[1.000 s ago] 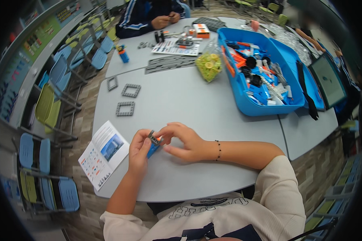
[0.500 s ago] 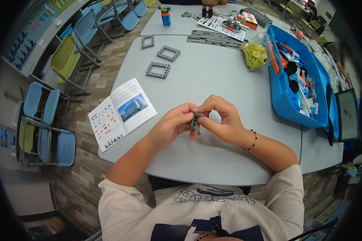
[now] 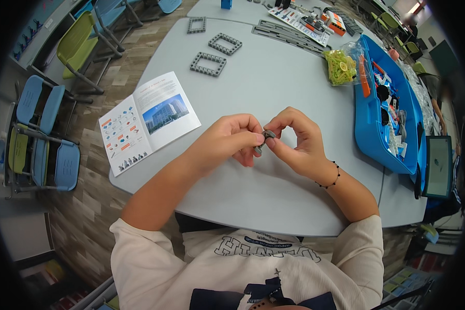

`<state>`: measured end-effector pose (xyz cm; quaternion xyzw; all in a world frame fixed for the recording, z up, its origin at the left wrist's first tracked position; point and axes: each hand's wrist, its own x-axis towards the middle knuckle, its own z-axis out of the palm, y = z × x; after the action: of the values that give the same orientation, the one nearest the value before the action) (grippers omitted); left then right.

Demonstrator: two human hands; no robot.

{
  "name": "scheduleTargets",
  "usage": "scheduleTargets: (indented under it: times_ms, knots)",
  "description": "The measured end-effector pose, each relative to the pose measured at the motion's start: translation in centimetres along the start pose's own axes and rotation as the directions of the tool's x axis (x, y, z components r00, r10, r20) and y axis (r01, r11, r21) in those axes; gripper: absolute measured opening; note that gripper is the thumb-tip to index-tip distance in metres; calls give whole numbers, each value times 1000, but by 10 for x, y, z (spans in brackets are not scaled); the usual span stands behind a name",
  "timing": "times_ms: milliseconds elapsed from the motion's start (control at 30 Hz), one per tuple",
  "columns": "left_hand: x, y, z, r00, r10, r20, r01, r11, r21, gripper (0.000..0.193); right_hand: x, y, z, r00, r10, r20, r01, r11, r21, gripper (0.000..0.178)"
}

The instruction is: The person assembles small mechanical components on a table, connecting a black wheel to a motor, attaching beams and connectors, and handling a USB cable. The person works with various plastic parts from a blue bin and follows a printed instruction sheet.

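Observation:
Between my two hands, above the table (image 3: 274, 201), is a small grey building-brick piece (image 3: 268, 134). The thumb and fingers of my left hand (image 3: 226, 138) close on its left side. From the other side, my right hand (image 3: 300, 142) pinches its upper end between thumb and forefinger. Fingers cover much of the piece, so its full shape is hidden. An open booklet (image 3: 149, 124) with a building photo and small parts pictures lies left of my left hand. Farther off rest three grey rectangular frames with holes (image 3: 208, 64).
A blue storage box (image 3: 369, 134) full of mixed parts stands at the right, beside a clear bag of yellow-green pieces (image 3: 341, 68). Long grey beams (image 3: 289, 37) and a printed sheet (image 3: 299, 25) lie at the back. Chairs (image 3: 67, 165) line the left.
The grey piece has been turned in my fingers and now shows less of its holed face. My view has shifted, so the tabletop things sit higher in the picture.

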<state>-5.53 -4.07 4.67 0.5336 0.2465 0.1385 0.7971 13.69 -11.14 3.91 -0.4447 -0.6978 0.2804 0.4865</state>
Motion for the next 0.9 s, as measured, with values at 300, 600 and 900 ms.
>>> scheduleTargets:
  times_ms: [300, 600, 900]
  knots:
    - [1, -7, 8, 966, 200, -166, -189, 979, 76, 8, -2, -11, 10, 895, 438, 77, -434, 822, 368, 23]
    - [2, -9, 10, 937, 309, -166, -301, 951, 69, 8, 2, -15, 11, 869, 485, 101, -455, 701, 549, 18]
    - [4, -10, 6, 921, 332, -204, -314, 943, 113, 7, 0, -13, 17, 901, 434, 5, -362, 745, 560, 14]
